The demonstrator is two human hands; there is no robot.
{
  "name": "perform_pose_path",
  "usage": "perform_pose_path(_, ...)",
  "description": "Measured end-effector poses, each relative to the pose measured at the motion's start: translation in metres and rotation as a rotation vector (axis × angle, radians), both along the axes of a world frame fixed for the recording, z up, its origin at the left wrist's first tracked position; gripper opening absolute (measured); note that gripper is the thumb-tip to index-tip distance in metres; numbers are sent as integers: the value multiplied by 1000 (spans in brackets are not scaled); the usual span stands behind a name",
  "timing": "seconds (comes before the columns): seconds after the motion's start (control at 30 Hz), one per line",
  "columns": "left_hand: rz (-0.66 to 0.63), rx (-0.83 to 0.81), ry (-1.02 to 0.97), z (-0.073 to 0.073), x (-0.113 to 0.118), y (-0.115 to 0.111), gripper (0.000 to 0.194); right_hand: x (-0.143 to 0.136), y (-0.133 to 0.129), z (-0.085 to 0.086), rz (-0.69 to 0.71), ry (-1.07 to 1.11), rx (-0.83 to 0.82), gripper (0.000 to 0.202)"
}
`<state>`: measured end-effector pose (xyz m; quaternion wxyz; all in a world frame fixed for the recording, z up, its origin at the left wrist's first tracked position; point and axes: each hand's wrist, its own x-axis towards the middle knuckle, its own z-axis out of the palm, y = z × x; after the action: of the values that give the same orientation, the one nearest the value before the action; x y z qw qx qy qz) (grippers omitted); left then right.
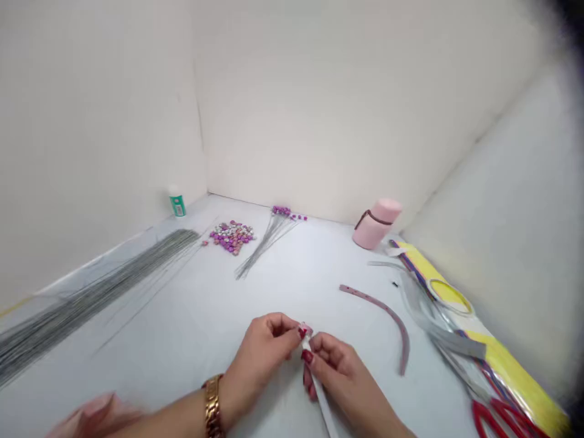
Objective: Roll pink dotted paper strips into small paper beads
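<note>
Fingers [286,345] clamped on white strip [323,403], beads [232,237] beyond, wires [114,285] left, scissors [477,413] right

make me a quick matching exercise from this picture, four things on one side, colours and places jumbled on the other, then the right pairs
Column one
1. scissors
2. thin strip
3. heaped beads
4. long wires

Column two
a. purple, pink and silver, farther away than the hands
b. grey, stretched along the left side
c. red-handled, low on the far right
d. white, held by the right hand

Right pairs
1-c, 2-d, 3-a, 4-b
</note>
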<state>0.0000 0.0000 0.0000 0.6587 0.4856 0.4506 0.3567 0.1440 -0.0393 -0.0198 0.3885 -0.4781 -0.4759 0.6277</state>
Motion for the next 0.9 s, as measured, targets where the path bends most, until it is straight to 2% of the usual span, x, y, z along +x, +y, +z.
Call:
perform_pose_path(0.13,-97,-27,-61,-3,3,-4,17,-3,-4,13,-74,-49,-25,29)
perform_pose_path(0.27,-150,-22,-50,-5,2,-1,20,-3,-4,18,-121,-93,-17,31)
perform_pose_path(0.6,-156,-47,-9,-2,-1,2,17,-2,-4,18,-79,-114,-22,30)
perform_pose_path(0.7,-97,-69,-39,-2,-1,3,19,1,-2,14,-78,-113,-19,27)
perform_pose_path(0.8,-26,-131,-104,0,-3,4,22,6,-1,13,-111,-217,182,19)
perform_pose_path(0.9,12,-145,-125,0,-5,6,23,10,-1,15,-35,-348,473,18)
